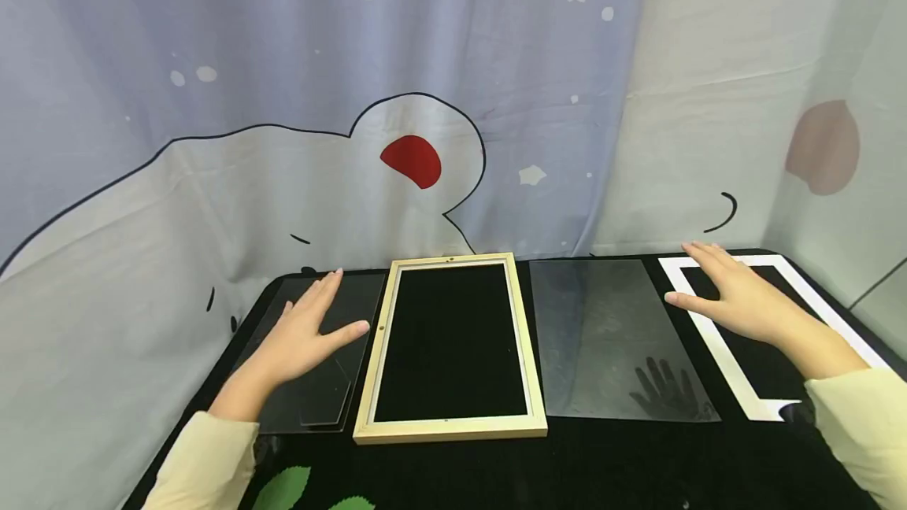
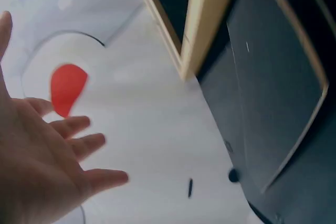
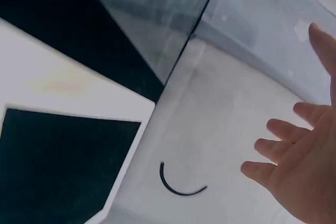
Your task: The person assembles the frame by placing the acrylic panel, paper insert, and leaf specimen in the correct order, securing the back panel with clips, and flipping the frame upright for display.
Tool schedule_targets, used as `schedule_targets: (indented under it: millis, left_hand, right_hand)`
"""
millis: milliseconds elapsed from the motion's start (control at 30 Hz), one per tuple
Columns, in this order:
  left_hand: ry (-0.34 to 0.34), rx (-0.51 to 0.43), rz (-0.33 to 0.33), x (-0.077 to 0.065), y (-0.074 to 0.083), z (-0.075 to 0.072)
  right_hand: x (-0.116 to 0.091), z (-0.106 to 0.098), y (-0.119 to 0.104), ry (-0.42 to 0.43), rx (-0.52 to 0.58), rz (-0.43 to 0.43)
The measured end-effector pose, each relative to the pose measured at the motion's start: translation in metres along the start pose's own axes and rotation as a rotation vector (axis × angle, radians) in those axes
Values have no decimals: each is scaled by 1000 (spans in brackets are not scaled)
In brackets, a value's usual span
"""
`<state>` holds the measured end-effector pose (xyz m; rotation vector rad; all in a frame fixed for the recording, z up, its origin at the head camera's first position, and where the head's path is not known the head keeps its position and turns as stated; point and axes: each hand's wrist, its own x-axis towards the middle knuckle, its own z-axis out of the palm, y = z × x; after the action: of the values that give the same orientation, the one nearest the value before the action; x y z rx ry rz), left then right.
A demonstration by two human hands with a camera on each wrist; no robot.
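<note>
My left hand [image 1: 301, 337] hovers over a dark backing board [image 1: 319, 404], its fingers extended and nothing held. A flap with a pale edge shows on that board [image 2: 273, 93] in the left wrist view. Right of it lies a light wooden picture frame [image 1: 364, 400], with black showing through its opening. Beside the frame is a clear sheet [image 1: 595, 337] that mirrors a hand. At the far right my right hand [image 1: 751, 301] is spread above a white picture mat [image 1: 737, 376], holding nothing. The right wrist view shows the mat's corner [image 3: 68, 82] apart from the fingers.
All these pieces lie in a row on a black-covered table [image 1: 602, 463]. Green leaf shapes [image 1: 283, 488] show at its front edge. A printed curtain [image 1: 538, 101] hangs right behind the table and along its sides.
</note>
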<state>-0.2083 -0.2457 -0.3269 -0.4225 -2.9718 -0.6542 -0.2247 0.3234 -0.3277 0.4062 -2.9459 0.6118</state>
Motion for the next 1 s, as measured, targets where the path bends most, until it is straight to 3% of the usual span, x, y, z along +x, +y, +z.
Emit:
schedule_targets:
  millis: [200, 400, 567, 767, 1000]
  left_hand:
    - [-24, -181, -7, -25, 16, 13]
    - [-81, -358, -27, -38, 19, 27]
    - [-148, -394, -48, -42, 15, 39]
    - [-205, -448, -67, -44, 9, 52]
    - [-235, -414, -69, -40, 6, 61]
  right_hand:
    - [-14, 18, -5, 9, 96, 26]
    - [-20, 32, -5, 17, 124, 72]
    - [-23, 46, -2, 10, 147, 75]
    - [-25, 59, 3, -57, 156, 96]
    - [-26, 70, 8, -130, 136, 125]
